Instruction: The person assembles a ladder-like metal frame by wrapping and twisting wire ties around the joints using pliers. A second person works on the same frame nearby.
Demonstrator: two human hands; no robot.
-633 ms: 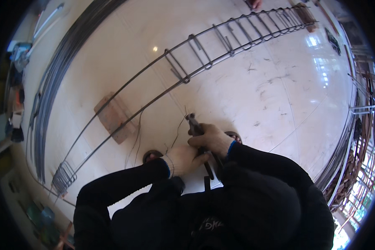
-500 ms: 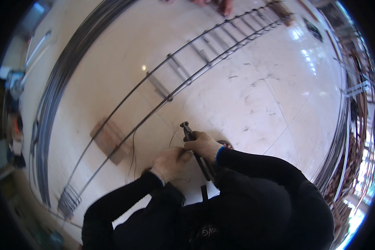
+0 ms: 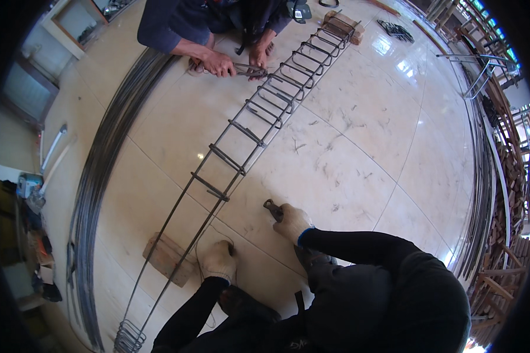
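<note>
My right hand (image 3: 293, 223), in a pale knit glove, is closed around dark pincers (image 3: 272, 209), their jaws pointing up and left over the floor. Lower and to the left, my gloved left hand (image 3: 219, 262) is closed on a thin wire (image 3: 202, 234) that loops up beside the fingers. This hand is just right of a long rebar cage (image 3: 234, 160), which runs diagonally from lower left to upper right. Stirrups are spaced along its far part, and several are bunched (image 3: 129, 336) at the near end.
Across the cage a co-worker's hands (image 3: 219, 63) work another pair of pincers (image 3: 248, 70) at its bars. A brick-like block (image 3: 171, 259) and a wooden block (image 3: 343, 28) support the cage. Long rebar bundles (image 3: 100, 170) curve along the left; timber (image 3: 506, 217) is stacked at the right.
My hands have moved apart, the left down and left toward the cage, the right slightly right with the pincers. The view has shifted, bringing more of the co-worker into sight.
</note>
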